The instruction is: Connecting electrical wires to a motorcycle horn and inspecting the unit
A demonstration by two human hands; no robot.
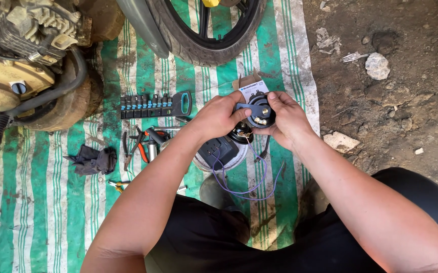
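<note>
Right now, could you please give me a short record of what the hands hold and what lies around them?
left hand: grips the round black horn from its left side
right hand: grips the same horn from the right
wires: thin purple loops hanging below the horn
socket set: a row in a holder on the striped mat
pliers: lying on the mat, near a black rag
wheel: black tyre at the mat's top edge
engine: at top left
</note>
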